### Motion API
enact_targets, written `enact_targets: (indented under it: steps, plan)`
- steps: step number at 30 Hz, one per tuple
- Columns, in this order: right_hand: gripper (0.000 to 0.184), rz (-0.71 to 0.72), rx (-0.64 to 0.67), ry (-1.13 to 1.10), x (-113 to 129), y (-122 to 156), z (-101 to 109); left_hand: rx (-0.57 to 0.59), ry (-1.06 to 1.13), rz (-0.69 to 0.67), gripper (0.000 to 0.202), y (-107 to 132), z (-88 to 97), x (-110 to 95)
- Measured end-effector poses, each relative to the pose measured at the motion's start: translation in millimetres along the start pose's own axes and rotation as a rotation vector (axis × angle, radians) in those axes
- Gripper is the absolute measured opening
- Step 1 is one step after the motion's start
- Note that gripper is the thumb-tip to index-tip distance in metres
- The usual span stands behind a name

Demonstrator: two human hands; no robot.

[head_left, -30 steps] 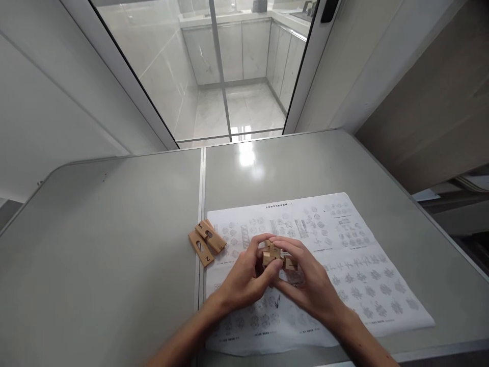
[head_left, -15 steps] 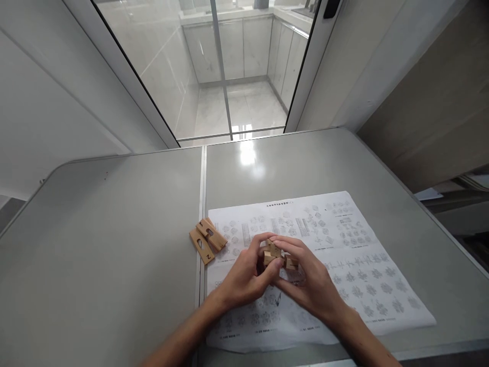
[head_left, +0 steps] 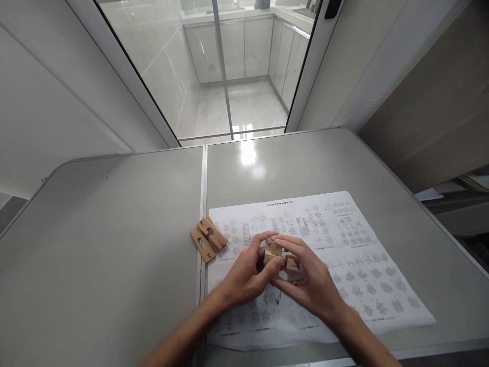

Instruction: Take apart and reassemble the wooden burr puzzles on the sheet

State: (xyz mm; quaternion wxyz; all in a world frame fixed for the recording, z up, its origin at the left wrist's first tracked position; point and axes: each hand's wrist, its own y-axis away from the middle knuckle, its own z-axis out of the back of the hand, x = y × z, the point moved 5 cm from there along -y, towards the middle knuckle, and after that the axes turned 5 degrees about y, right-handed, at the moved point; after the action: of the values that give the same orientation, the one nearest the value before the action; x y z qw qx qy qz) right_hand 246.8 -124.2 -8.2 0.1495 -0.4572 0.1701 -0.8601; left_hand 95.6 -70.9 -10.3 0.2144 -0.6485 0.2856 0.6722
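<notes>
Both of my hands are closed round a small cluster of interlocked wooden puzzle pieces [head_left: 275, 253], held just above a printed instruction sheet [head_left: 355, 255]. My left hand [head_left: 244, 278] grips the cluster from the left with thumb and fingers. My right hand [head_left: 309, 280] pinches it from the right and over the top. Two loose notched wooden pieces [head_left: 207, 238] lie side by side on the table to the left of the sheet, apart from my hands.
The grey table [head_left: 114, 229] has a seam down its middle and rounded far corners. A glass sliding door [head_left: 214, 66] stands behind it, with a tiled room beyond. A wood-panelled wall [head_left: 439, 102] rises at the right.
My hands have barely moved; the fingers have shifted slightly on the wooden cluster. The view has drifted a little.
</notes>
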Motion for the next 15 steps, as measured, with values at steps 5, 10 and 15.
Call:
enact_targets:
  steps: [5,10,15]
  plan:
    - [0.066,0.007,-0.019,0.037,1.9,-2.2,3.6,-0.013,0.013,0.01,0.054,-0.6,2.2,-1.0]
    - [0.064,0.03,-0.049,0.062,4.4,-3.4,5.7,-0.007,-0.02,0.005,0.054,-0.8,0.4,-0.2]
    - [0.062,0.053,-0.074,0.09,6.1,-4.2,6.6,-0.011,-0.052,0.002,0.055,-0.3,-0.6,4.7]
